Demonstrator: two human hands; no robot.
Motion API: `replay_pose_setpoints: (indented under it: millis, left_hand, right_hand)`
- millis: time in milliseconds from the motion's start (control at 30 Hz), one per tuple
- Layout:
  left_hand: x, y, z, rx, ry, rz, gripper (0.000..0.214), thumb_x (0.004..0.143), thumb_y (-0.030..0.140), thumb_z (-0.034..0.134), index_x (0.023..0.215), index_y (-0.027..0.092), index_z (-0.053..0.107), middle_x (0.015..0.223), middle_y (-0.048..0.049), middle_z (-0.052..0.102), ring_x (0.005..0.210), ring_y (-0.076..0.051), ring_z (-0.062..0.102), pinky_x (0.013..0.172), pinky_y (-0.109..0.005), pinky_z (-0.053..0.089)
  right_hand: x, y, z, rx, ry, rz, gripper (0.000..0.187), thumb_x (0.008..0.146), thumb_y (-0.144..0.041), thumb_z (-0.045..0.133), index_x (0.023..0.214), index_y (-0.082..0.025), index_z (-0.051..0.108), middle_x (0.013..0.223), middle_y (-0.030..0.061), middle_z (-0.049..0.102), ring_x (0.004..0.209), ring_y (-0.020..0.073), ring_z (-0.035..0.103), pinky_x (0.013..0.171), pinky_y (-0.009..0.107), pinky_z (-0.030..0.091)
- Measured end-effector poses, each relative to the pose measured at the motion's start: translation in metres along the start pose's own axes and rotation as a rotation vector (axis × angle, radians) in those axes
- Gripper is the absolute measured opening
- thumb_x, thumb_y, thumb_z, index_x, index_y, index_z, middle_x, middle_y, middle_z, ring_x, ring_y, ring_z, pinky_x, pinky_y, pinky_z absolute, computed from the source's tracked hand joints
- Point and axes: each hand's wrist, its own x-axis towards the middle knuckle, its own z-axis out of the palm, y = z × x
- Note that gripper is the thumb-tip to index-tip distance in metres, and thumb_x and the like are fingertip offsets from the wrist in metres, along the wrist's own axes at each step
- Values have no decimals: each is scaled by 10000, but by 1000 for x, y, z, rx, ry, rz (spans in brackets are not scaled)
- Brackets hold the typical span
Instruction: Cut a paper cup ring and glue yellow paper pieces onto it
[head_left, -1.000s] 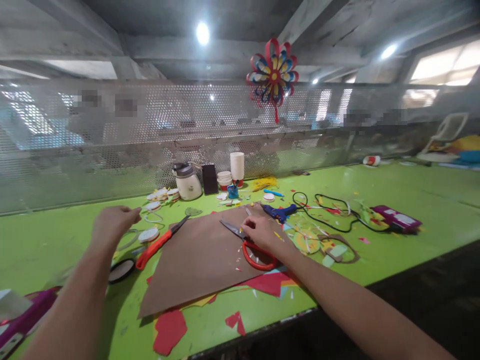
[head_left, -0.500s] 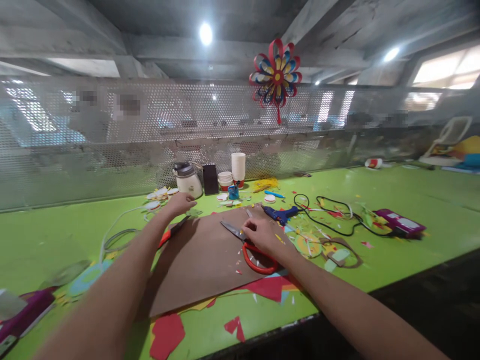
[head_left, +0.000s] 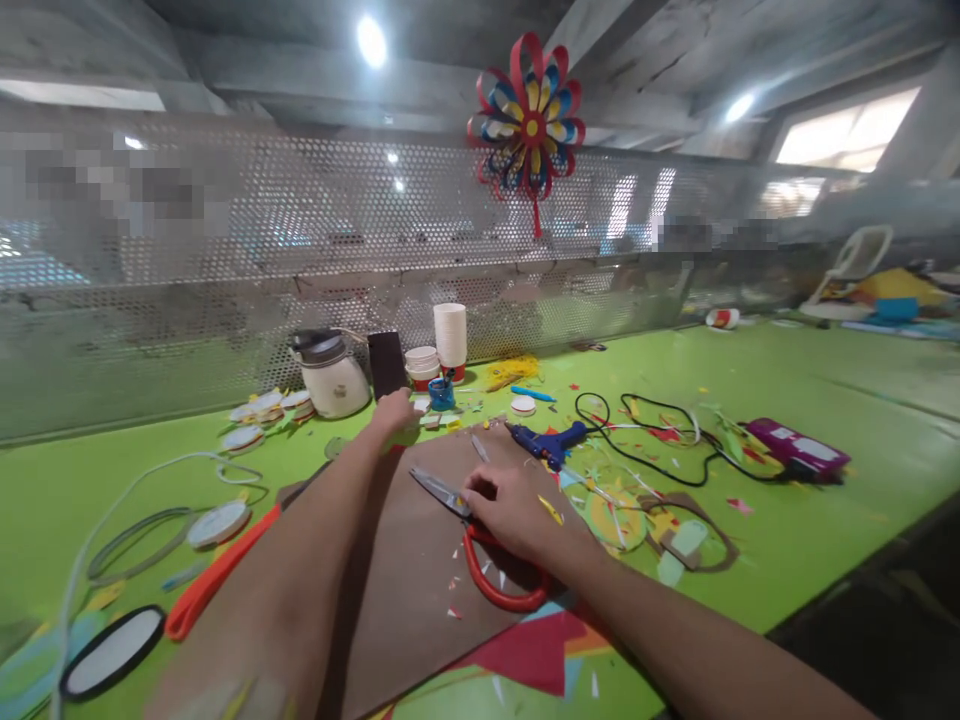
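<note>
My left hand (head_left: 394, 415) reaches over the far edge of a brown board (head_left: 412, 590), fingers stretched forward near small paper scraps and a blue jar (head_left: 442, 394). Nothing shows in its grasp. My right hand (head_left: 514, 505) rests above red-handled scissors (head_left: 506, 598) lying on the board. Its thumb and index finger are pinched together at the scissors' pivot; what they hold, if anything, is too small to name. A tool with an orange handle (head_left: 221, 572) and dark blade lies partly behind my left forearm. Beyond my right hand sits a blue glue gun (head_left: 551, 445).
Along the mesh screen stand a white jug (head_left: 335, 385), a dark upright slab (head_left: 387, 365) and stacked paper cups (head_left: 450, 338). Black cord runs toward a purple box (head_left: 799, 447). Paper scraps litter the green table (head_left: 847, 390). A paper flower (head_left: 531, 128) hangs above.
My left hand has moved forward and right, from beside the jug toward the blue jar. The view has shifted. My right hand stays over the scissors, still pinched.
</note>
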Motion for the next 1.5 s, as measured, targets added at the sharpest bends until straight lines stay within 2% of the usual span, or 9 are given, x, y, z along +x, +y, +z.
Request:
replay_pose_setpoints:
  millis: [167, 333, 500, 600, 867, 1033, 1233, 1367, 1500]
  left_hand:
    - [-7, -5, -9, 26, 61, 71, 364, 923, 325, 617, 1256, 182, 585, 1267, -107, 613, 1051, -256, 639, 858, -465, 552]
    - [-35, -10, -44, 57, 154, 172, 371, 923, 325, 616, 1262, 178, 581, 1276, -110, 609, 1059, -259, 636, 865, -475, 549]
    - [-96, 4, -74, 26, 165, 303, 415, 911, 327, 627, 1294, 183, 558, 1279, -114, 609, 1071, -267, 630, 890, -488, 531]
    - [-146, 17, -81, -23, 162, 356, 683, 782, 265, 712, 1411, 178, 461, 1202, -132, 657, 1042, -290, 646, 879, -391, 521]
    - [-237, 40, -62, -113, 219, 379, 659, 750, 257, 643, 1389, 249, 480, 1176, -124, 642, 965, -304, 647, 824, -396, 496]
    - [-253, 47, -50, -224, 245, 378, 646, 760, 352, 658, 1370, 215, 496, 1119, -134, 618, 957, -324, 634, 823, -432, 496]
    - [-245, 50, -46, -475, 227, 286, 517, 717, 303, 679, 1224, 243, 598, 1157, -130, 608, 885, -296, 686, 783, -447, 556]
    - [-238, 53, -47, -718, 101, 243, 643, 674, 342, 741, 1282, 232, 561, 1179, -124, 683, 956, -294, 712, 801, -435, 595]
    - [-238, 59, -49, -883, -26, 209, 393, 849, 409, 564, 1170, 197, 647, 1037, -113, 767, 937, -267, 740, 797, -401, 612]
  right_hand:
    - [1, 1, 2, 25, 23, -6, 123, 781, -138, 628, 673, -194, 645, 638, -14, 653, 640, 152, 590, 597, 237, 419]
    - [0, -3, -3, 73, 78, -18, 142, 773, -130, 600, 656, -198, 646, 611, -18, 645, 610, 152, 583, 593, 244, 431]
    - [8, -6, -18, 149, 195, -48, 112, 819, -192, 607, 718, -174, 651, 689, -1, 661, 682, 163, 616, 673, 277, 477]
    - [13, -7, -21, 207, 248, -63, 73, 854, -212, 634, 811, -153, 640, 813, 14, 685, 757, 159, 649, 717, 308, 513]
    - [-18, -38, -19, 202, 76, -113, 88, 866, -232, 617, 798, -196, 660, 755, 11, 720, 715, 159, 693, 687, 276, 543]
    - [-27, -47, -18, 88, 92, -140, 80, 839, -230, 652, 783, -187, 690, 775, 13, 711, 735, 163, 656, 719, 279, 514]
    - [-15, -38, -11, 19, 134, -143, 79, 805, -168, 649, 742, -183, 694, 754, 8, 710, 725, 163, 632, 691, 262, 493]
    - [-19, -39, -18, -16, 144, -149, 86, 820, -204, 646, 802, -184, 728, 797, 17, 727, 722, 165, 630, 707, 273, 488]
    - [-17, -36, -15, -12, 157, -180, 95, 824, -177, 631, 794, -176, 720, 807, 21, 726, 754, 166, 633, 738, 276, 488]
